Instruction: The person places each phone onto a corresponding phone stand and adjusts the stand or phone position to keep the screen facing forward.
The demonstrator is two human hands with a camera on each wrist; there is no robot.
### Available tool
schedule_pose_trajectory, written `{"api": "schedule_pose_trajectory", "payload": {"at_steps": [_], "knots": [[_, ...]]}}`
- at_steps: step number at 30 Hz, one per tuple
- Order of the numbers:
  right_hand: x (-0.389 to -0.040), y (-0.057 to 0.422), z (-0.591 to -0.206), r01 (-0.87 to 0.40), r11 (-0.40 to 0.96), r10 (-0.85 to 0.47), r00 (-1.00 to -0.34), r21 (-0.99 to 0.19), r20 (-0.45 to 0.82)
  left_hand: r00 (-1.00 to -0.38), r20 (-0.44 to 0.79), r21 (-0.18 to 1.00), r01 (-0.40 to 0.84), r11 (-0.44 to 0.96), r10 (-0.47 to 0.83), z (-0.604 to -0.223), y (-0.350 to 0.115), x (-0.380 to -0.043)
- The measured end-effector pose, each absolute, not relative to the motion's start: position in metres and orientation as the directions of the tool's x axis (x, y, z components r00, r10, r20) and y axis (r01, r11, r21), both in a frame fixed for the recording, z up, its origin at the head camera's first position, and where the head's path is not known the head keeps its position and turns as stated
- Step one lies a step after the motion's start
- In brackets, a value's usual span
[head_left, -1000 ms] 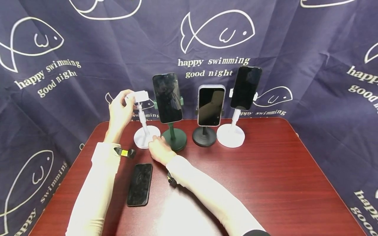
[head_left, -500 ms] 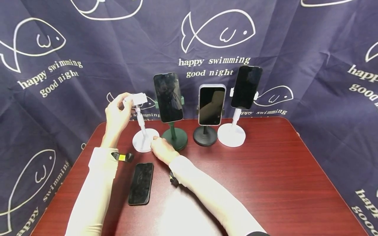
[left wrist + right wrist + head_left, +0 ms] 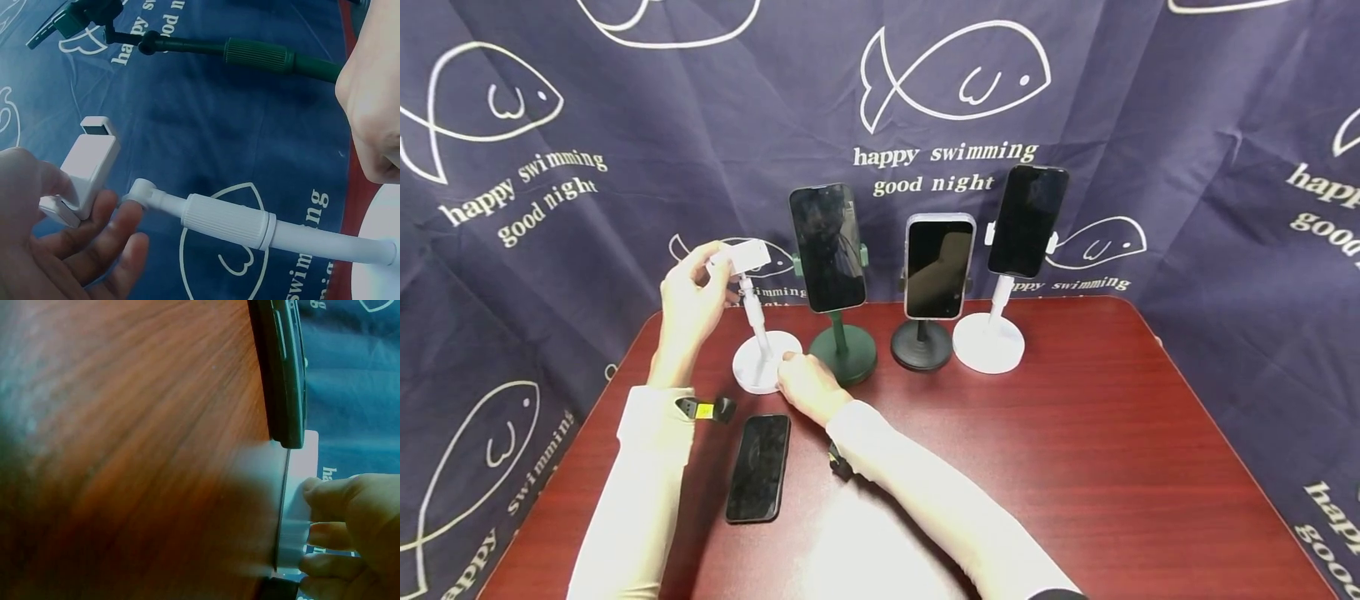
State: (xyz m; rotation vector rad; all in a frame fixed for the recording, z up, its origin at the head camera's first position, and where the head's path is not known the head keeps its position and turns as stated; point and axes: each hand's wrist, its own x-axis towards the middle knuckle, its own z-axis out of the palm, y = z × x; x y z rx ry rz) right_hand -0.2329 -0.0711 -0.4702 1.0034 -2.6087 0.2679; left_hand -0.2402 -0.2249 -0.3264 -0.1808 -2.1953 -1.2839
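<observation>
My left hand [image 3: 688,304] pinches the holder head [image 3: 87,162] of a white phone stand [image 3: 225,219], thumb on one face and fingers behind. The head is tilted and holds no phone. Down at the table, my right hand [image 3: 811,385] grips the near right edge of the stand's round base [image 3: 748,371]; the right wrist view has the fingertips at the rim of this base [image 3: 297,506]. A black phone [image 3: 758,468] lies flat on the table in front of the stand, screen up. In the right wrist view the phone [image 3: 281,375] appears edge-on.
To the right stand a green stand [image 3: 842,354], a black stand [image 3: 921,346] and another white stand [image 3: 988,343], each bearing an upright phone. The green one is close beside my right hand. A dark blue fish-print cloth [image 3: 955,83] hangs behind the red-brown table [image 3: 1037,467].
The white stand has shifted a little left and toward me, its head lowering slightly, with my left hand moving along. My right hand stays at the base's edge.
</observation>
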Motion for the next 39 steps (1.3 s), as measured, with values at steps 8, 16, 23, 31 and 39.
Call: {"api": "schedule_pose_trajectory", "payload": {"at_steps": [8, 16, 23, 31, 39], "knots": [[-0.230, -0.069, -0.472, -0.678, 0.729, -0.618, -0.712, -0.096, 0.334, -0.837, 0.524, 0.760, 0.373, 0.532, -0.161, -0.326, -0.224, -0.236], [-0.227, -0.070, -0.474, -0.688, 0.716, -0.624, -0.707, -0.120, 0.333, -0.832, 0.530, 0.760, 0.383, 0.525, -0.161, -0.332, -0.227, -0.235], [-0.226, -0.069, -0.473, -0.695, 0.711, -0.628, -0.696, -0.107, 0.349, -0.828, 0.535, 0.750, 0.374, 0.545, -0.169, -0.332, -0.227, -0.235], [-0.224, -0.067, -0.469, -0.690, 0.717, -0.617, -0.696, -0.101, 0.367, -0.816, 0.556, 0.734, 0.393, 0.554, -0.159, -0.328, -0.224, -0.233], [-0.220, -0.067, -0.466, -0.677, 0.725, -0.608, -0.714, -0.124, 0.346, -0.799, 0.580, 0.704, 0.395, 0.590, -0.157, -0.328, -0.225, -0.229]]}}
